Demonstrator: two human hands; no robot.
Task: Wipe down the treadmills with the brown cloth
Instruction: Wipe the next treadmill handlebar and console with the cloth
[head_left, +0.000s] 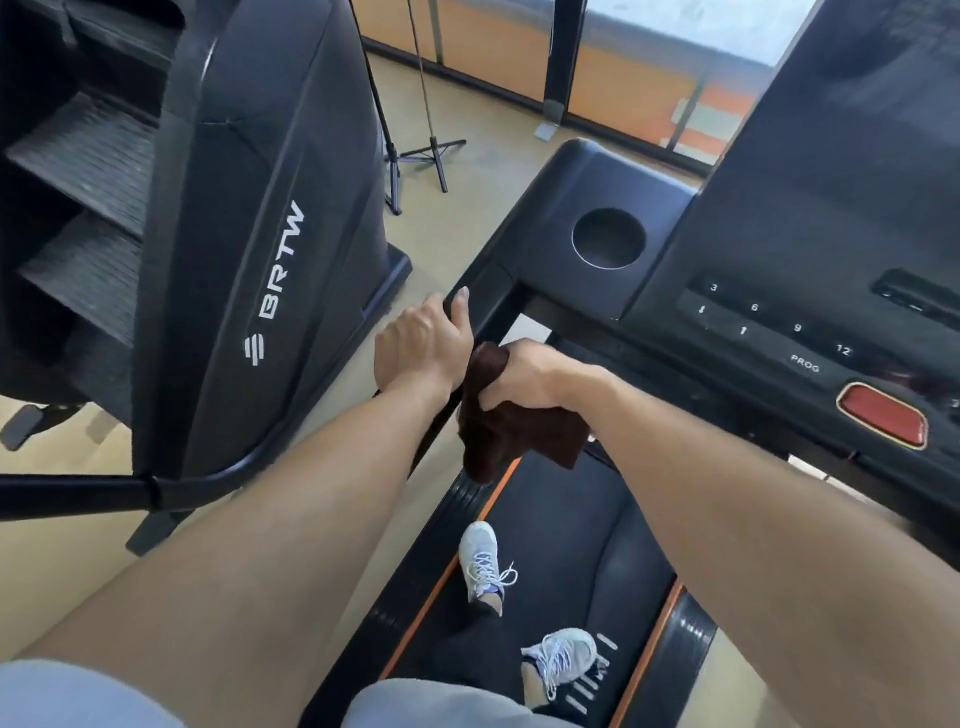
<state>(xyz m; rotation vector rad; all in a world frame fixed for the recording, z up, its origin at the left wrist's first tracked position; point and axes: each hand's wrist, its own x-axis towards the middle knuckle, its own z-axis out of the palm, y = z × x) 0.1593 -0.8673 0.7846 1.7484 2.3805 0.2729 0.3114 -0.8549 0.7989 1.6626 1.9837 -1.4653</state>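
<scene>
Head view, the only one. Person stands on the treadmill (561, 545) belt, both arms reaching forward toward the left handrail (485, 306).

Right hand (535, 376): fingers curled tight round the bunched top of the brown cloth (511, 431). Rest of the cloth hangs free toward 6 o'clock of that hand, over the belt's orange edge strip. Whether the cloth touches the rail right now, cannot tell; the bunched part sits just beside it.

Left hand (423, 343): at 9 o'clock of the right hand, nearly touching the cloth. Fingers wrap over the rail, thumb lying up along it toward 12. It holds the rail, not the cloth.

Key relation: the rail's long axis runs from about 7 to 1 o'clock in frame, from under the left wrist up to the console corner with the round cup holder (609, 239). Cloth hand is on the rail's inner side, at 4 o'clock of the left hand's grip. My read: next wipe goes along that axis, and the right hand is the one to do it; the left hand sits on the stretch to be wiped and would need to shift.

Console (779, 332) with number keys and red stop button (883, 413) lies at 2–3 o'clock of the cloth. Stair machine (223, 260) at 10 o'clock, well apart from the hands.
</scene>
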